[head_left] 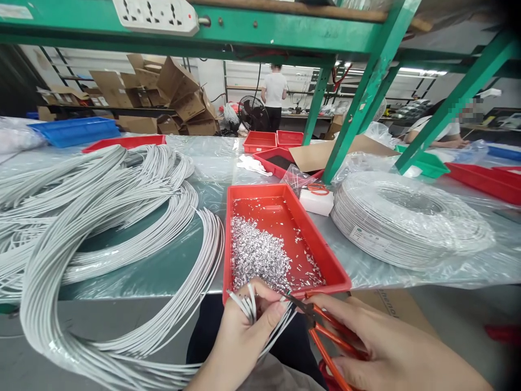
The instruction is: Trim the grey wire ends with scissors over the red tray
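Note:
My left hand (252,320) is closed round a bunch of white cable ends (246,305), with thumb and forefinger pinched near one end. From there the cables run back to a large coiled bundle (52,260) on the left. In my right hand (378,336) are wire cutters (325,326) with orange handles, the handles spread apart. Their dark jaws reach the cable end at my left fingertips; whether they touch it is hard to tell. Just beyond both hands sits a red tray (260,191) holding a heap of small shiny silver pieces (260,255).
A wrapped cable coil (407,222) lies right of the tray, near a white box (316,201) with orange-handled scissors (317,188). Green frame posts (366,92) rise behind it. A blue tray (77,132) stands back left. Two people are farther back, one standing (275,89).

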A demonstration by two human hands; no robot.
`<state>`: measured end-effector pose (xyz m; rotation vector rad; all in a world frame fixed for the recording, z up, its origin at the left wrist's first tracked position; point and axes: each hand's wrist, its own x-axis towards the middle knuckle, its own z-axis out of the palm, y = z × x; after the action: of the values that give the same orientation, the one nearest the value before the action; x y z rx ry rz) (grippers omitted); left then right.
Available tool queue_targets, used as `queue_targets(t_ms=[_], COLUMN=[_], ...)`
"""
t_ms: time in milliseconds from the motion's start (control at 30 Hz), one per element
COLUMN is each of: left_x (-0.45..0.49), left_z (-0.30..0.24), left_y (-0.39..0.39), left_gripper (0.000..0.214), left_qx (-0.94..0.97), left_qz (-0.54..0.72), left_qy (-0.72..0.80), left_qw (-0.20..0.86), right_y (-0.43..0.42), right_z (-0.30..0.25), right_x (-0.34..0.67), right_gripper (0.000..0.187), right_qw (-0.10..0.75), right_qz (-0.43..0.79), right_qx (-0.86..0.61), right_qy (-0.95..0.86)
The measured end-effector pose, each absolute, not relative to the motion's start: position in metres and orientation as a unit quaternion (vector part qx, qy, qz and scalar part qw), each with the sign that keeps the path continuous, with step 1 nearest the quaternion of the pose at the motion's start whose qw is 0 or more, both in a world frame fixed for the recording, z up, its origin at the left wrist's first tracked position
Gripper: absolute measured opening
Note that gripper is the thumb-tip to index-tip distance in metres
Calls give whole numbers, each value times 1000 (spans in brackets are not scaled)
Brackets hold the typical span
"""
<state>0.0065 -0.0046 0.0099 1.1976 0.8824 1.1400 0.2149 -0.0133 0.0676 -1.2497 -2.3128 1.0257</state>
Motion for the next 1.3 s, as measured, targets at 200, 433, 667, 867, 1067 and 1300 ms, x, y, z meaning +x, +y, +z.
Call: queue_targets(t_ms=[200,433,667,867,1067,1300], left_x=[5,4,6,6,4,2], left_z=[13,8,9,11,14,7], left_y=[-2,-2,-4,-5,-6,-4], left_gripper=[31,40,40,41,41,38], left_qx=[463,356,353,380,378,403], left_qz=[480,434,446,469,460,469], left_qy=[384,335,341,371,391,379], left_qw=[638,756,748,706,702,689], right_y=[-15,-15,-15,-15,-17,-17], right_z=[71,78,74,71,69,59], right_x=[216,214,207,197,197,194], right_gripper=[40,42,40,47,39,39], right_qw=[159,79,53,64,64,47], right_qz=[324,308,324,335,327,255], right_qx=[-408,-418,-462,-478,-479,-491], right_qy=[-838,-851,-824,-809,-812,-832])
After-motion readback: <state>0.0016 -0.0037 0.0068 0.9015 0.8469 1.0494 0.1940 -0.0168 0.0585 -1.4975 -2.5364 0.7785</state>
